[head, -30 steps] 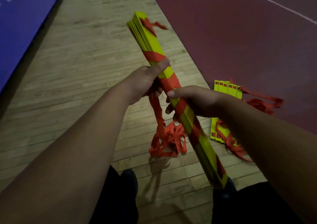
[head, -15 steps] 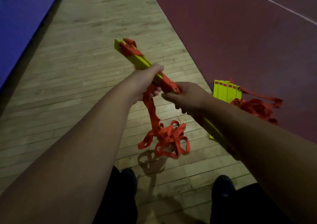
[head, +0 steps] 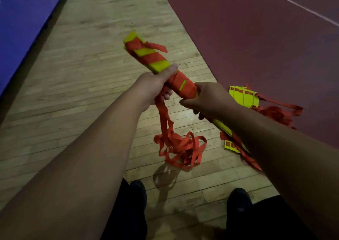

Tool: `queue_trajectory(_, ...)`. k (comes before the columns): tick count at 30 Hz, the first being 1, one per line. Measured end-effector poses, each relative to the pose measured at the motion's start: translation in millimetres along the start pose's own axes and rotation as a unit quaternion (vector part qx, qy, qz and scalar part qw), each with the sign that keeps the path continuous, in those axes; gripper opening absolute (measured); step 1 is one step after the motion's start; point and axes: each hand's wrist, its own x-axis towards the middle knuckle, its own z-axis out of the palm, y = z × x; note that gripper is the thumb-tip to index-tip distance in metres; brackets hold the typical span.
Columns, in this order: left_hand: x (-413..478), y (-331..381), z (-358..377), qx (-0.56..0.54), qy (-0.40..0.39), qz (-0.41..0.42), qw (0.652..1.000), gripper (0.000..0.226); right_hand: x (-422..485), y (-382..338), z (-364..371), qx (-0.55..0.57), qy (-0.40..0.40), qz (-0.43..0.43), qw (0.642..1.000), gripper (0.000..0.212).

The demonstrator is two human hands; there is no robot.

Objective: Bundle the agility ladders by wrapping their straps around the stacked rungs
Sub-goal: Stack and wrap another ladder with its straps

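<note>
**Item 1, stacked rungs** [head: 159, 65]: yellow, held slanting in the air above the wooden floor [head: 82, 78], far end pointing away from the person.

**Item 2, strap** [head: 181, 83]: red, spiralling round the far half and lying in close turns at the middle. The loose length is hanging from under the left hand and pooling as a tangle [head: 180, 148] on the floor.

**Item 3, left hand** [head: 156, 86]: gripping the stack just above the close turns, thumb lying along the top, fingers curling beneath where the strap is leaving.

**Item 4, right hand** [head: 209, 100]: gripping the stack just below the turns, fingers wrapping round it.

**Item 5, second ladder** [head: 244, 96]: lying unbundled on the floor at the right.

**Handling note (judgement):** wrapping appears about half done. Each new turn is best laid flat and taut beside the last, with one hand pinning the finished wraps while the other is feeding slack. The tangle may snag, so shaking it loose first should help.
</note>
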Motion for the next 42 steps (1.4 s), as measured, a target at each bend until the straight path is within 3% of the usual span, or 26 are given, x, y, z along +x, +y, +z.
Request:
queue_trajectory(4,-1,5,-3,-0.027,-0.015,0.059,0.998,0.058,-2,-5,-17,0.165,-0.128,0.012,0.978,0.038)
queue_trajectory(6,-6,7,-1,-0.052,-0.053,0.079,0.994,0.058,-5,-7,-24,0.284,-0.223,0.027,0.932,0.035)
queue_trajectory(8,-9,10,2,-0.046,-0.067,0.09,0.993,0.062,-7,-8,-26,0.326,-0.298,0.04,0.896,0.036)
queue_trajectory(11,-8,11,3,0.044,-0.038,0.092,0.994,0.069,-3,-6,-19,0.27,-0.251,0.037,0.929,0.031)
queue_trajectory(15,-8,6,3,0.098,-0.064,0.062,0.991,0.076,4,2,3,0.08,-0.066,0.027,0.994,0.011)
queue_trajectory(19,-6,0,9,0.072,-0.077,0.001,0.994,0.07,7,11,19,-0.079,0.041,0.011,0.996,0.018)
queue_trajectory(25,2,1,9,0.002,-0.051,0.0,0.999,0.044,2,0,14,-0.005,-0.014,0.004,1.0,0.043)
queue_trajectory(29,-5,6,-4,-0.011,-0.105,0.056,0.993,0.041,0,-12,-9,0.065,-0.05,0.005,0.997,0.039)
queue_trajectory(32,-12,10,-10,-0.031,-0.175,0.085,0.98,0.04,-6,-10,-23,0.242,-0.183,0.029,0.952,0.026)
queue_trajectory(34,-13,11,-10,-0.019,-0.19,0.085,0.978,0.039,-10,-8,-25,0.256,-0.229,0.034,0.939,0.014)
queue_trajectory(36,-12,10,-7,0.003,-0.178,0.079,0.981,0.038,-9,-7,-22,0.245,-0.222,0.033,0.943,0.007)
queue_trajectory(42,-8,4,4,0.006,-0.173,0.061,0.983,0.039,-7,-3,-20,0.304,-0.251,0.052,0.918,0.027)
